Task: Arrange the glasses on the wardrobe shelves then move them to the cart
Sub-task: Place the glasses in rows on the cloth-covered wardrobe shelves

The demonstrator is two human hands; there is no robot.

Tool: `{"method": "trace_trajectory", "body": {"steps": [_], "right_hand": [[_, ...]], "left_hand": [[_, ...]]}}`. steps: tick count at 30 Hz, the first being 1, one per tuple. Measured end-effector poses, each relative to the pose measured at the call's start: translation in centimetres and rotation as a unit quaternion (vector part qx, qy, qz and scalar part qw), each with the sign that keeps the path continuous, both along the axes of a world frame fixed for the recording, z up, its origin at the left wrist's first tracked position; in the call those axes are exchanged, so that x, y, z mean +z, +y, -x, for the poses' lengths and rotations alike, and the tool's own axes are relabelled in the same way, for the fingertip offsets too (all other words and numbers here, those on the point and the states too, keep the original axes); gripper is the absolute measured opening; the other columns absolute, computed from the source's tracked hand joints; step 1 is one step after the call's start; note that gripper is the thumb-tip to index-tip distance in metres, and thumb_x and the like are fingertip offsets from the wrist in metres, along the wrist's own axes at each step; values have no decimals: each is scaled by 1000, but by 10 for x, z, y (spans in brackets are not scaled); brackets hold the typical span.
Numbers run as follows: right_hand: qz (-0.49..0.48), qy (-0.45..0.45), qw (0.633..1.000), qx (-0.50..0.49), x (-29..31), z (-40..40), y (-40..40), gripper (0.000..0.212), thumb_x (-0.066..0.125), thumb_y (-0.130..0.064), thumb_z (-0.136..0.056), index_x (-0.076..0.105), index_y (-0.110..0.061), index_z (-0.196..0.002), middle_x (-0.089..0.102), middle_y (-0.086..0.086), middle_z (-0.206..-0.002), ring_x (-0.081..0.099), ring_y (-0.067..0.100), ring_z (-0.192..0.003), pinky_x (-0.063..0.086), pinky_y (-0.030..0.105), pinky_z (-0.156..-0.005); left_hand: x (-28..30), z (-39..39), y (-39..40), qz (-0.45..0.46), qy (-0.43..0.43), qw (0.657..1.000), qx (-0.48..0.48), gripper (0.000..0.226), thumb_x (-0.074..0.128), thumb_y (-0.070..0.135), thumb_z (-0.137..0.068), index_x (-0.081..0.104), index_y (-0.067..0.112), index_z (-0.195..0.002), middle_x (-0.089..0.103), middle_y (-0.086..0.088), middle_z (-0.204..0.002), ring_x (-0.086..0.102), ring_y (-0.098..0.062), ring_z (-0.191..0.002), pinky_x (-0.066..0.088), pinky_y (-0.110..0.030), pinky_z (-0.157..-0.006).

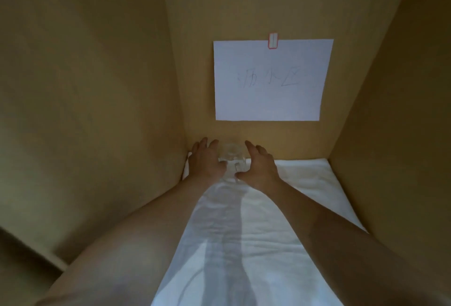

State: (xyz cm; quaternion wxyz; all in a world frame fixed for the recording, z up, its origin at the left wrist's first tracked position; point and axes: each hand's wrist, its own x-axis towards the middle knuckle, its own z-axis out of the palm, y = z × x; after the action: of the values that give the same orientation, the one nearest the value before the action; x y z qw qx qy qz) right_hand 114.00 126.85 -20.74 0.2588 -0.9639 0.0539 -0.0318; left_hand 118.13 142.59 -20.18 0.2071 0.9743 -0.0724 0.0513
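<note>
Both hands, left (207, 159) and right (259, 164), spread open, flank a clear upturned glass (231, 155) on white cloth (280, 208).

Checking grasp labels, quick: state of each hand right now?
Left hand: open, fingers spread beside the clear glass; contact unclear.
Right hand: open, cupped on the glass's other side; contact unclear.

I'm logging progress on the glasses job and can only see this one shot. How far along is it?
Early. Done: nothing visibly finished; only one clear glass shows, on the white towel at the shelf's back left corner, below the paper sign. In hand: the left hand and right hand flank that glass, fingers spread. Left: other glasses and the cart, neither in view.
</note>
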Motion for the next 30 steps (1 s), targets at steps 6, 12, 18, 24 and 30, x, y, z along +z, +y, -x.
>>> {"method": "trace_trajectory", "body": {"steps": [6,12,18,24,30], "right_hand": [[14,-12,1000,14,21,61,-12,104,81,-44,-80,16,-32,-160,19,11,-165,26,38,-146,37,46,-113],[22,-22,999,35,33,144,-24,102,80,-44,-81,17,-32,-160,18,11,-166,25,37,-147,35,47,-115],[37,-32,998,50,36,214,-24,100,78,-45,-82,19,-29,-160,24,13,-163,30,40,-142,37,48,-112],[52,-31,997,52,41,261,-9,98,75,-48,-84,16,-32,-160,22,9,-164,27,37,-145,37,47,-111],[65,-29,996,59,40,294,27,96,75,-47,-84,17,-32,-160,21,8,-165,27,37,-145,36,46,-113]], "left_hand": [[24,69,-6,9,-19,1000,-1,73,64,40,-95,32,22,-157,22,-11,-166,20,-31,-151,29,-44,-120],[43,162,-13,20,-69,997,8,71,68,35,-93,38,18,-154,34,-12,-159,32,-35,-144,36,-44,-114],[43,237,-12,21,-84,996,23,69,69,38,-90,42,22,-152,35,-8,-157,30,-34,-145,35,-43,-115],[40,289,6,25,-89,995,29,73,72,40,-89,41,22,-152,29,-9,-163,26,-36,-147,33,-44,-117],[37,333,49,34,-90,995,4,73,70,40,-90,39,23,-154,31,-7,-161,25,-30,-147,30,-41,-117]]}}
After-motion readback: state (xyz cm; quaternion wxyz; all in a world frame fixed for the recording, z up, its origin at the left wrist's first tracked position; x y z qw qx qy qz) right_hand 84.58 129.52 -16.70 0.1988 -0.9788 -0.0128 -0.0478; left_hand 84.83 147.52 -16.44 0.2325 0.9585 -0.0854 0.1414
